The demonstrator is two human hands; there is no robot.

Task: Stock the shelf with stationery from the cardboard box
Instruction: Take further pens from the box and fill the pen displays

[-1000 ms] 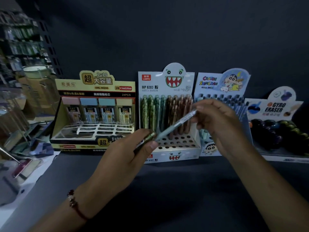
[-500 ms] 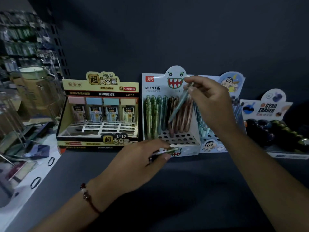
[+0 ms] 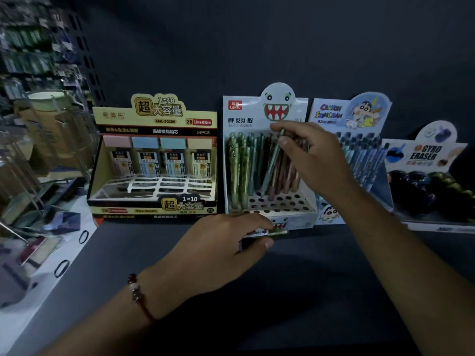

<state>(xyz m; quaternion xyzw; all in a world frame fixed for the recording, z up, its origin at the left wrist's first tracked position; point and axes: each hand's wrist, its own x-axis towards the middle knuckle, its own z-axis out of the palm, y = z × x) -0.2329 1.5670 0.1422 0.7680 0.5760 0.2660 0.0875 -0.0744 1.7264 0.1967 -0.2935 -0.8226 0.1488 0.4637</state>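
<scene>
At the centre of the frame the right hand point(image 3: 316, 160) pinches a slim teal pencil point(image 3: 272, 163) near its top end, between thumb and forefinger, the other fingers loosely curled behind. The pencil slants down to the left, its tip close to the punched holes of the white pencil box point(image 3: 280, 201) with the toothy ghost face; whether the tip is already in a hole cannot be told. Lower, just left of centre, the left hand point(image 3: 218, 250) curls round a few more pencils point(image 3: 270, 233), whose ends poke out by the box's front edge.

A pencil like this looks light, stiff and smooth, so it likely needs only a gentle pinch. Holding it high on the barrel should leave the tip free to find a hole, though a glossy barrel could twist or slip if the grip loosens.
</scene>
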